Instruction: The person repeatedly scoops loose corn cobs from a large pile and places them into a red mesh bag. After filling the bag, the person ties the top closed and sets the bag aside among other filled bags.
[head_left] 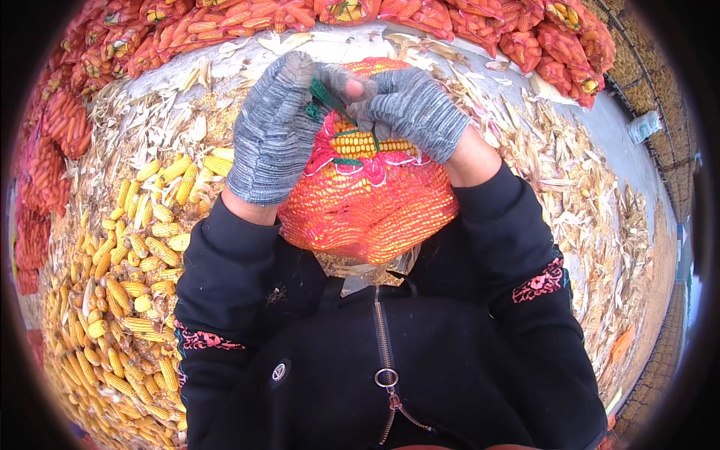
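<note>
A red mesh bag (371, 202) packed with yellow corn cobs stands right in front of me. At its mouth several cobs (352, 144) show through, with green cord (377, 141) running across them. Both my hands wear grey knitted gloves and are raised over the bag's top. My left hand (277, 124) is closed on a green strip of cord (326, 96), its thumb and fingertip bent toward the other hand. Close beside it, my right hand (416, 105) has its fingers pinched together at the cord's end; the fingertips partly hide what they grip.
Loose corn cobs (124, 300) lie heaped on my left. Dry husks (592, 217) litter the ground to the right. Filled red mesh bags (217, 26) line the far side and the left edge. Beyond the right side runs a netting fence (652, 82) with a whitish container (643, 127) beside it.
</note>
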Demonstrator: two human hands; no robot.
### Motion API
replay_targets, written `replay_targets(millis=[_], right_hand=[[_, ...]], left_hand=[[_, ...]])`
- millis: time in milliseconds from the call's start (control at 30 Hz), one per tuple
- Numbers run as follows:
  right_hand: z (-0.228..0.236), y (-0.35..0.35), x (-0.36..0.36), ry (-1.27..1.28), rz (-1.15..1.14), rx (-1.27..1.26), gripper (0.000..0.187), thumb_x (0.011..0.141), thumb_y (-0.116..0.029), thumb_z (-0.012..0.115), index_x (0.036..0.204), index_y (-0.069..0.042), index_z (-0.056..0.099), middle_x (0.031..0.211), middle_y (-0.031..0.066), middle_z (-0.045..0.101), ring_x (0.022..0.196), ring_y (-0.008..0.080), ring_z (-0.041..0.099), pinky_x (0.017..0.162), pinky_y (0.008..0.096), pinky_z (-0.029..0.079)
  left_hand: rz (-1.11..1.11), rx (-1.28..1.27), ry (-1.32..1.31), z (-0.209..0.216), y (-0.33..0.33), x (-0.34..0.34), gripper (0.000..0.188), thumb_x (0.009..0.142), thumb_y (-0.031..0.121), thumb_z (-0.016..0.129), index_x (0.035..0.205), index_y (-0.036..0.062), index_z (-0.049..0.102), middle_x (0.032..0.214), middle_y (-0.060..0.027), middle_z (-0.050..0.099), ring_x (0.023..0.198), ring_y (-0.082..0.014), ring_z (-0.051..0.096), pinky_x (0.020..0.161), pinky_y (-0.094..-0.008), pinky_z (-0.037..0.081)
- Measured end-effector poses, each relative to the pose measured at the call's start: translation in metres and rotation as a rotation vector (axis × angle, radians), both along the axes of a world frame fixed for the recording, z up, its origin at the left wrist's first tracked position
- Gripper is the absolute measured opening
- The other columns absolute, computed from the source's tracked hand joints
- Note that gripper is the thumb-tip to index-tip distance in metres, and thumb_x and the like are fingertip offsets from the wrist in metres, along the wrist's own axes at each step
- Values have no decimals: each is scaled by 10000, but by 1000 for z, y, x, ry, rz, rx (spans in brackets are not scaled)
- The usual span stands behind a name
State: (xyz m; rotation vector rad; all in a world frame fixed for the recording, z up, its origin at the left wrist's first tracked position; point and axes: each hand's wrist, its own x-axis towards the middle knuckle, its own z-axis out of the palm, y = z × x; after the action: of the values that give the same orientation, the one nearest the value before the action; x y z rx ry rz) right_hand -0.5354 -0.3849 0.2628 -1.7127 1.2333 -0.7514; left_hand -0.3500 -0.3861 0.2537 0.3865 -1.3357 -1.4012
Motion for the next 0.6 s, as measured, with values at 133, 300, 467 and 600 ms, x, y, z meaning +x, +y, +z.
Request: replay_targets(millis=[133, 300, 467, 600], right_hand=[[-9, -3, -2, 132, 141, -318, 203, 780, -174, 614, 935, -74, 697, 784, 141, 664, 743, 278, 649, 697, 358, 502], [-8, 5, -7, -122, 88, -85, 251, 811, -233, 646, 978, -50, 687, 788, 88, 671, 707, 172, 635, 640, 298, 492], [-6, 7, -7, -465, 58, -4, 213, 860, -227, 639, 924, -26, 673, 740, 37, 642, 632, 95, 581, 537, 217, 455], [-6, 1, -13, -448, 52, 163, 220, 873, -230, 629, 918, -17, 663, 706, 38, 623, 587, 75, 569, 513, 188, 441]], left_hand=[[440, -997, -858, 36, -26, -10, 221, 926, 159, 481, 1049, 40, 620, 984, -87, 643, 951, -237, 613, 838, -308, 481], [-27, -727, -809, 64, -40, -31, 246, 900, 166, 530, 1104, 54, 611, 1018, -77, 637, 968, -207, 610, 847, -288, 469], [330, -936, -900, 54, -9, -22, 606, 772, 357, 708, 1272, 82, 502, 1084, -111, 627, 1020, -262, 601, 888, -365, 457], [407, -755, -1397, 37, 5, -4, 563, 793, 370, 674, 1274, 135, 497, 952, -157, 650, 870, -319, 640, 732, -395, 505]])
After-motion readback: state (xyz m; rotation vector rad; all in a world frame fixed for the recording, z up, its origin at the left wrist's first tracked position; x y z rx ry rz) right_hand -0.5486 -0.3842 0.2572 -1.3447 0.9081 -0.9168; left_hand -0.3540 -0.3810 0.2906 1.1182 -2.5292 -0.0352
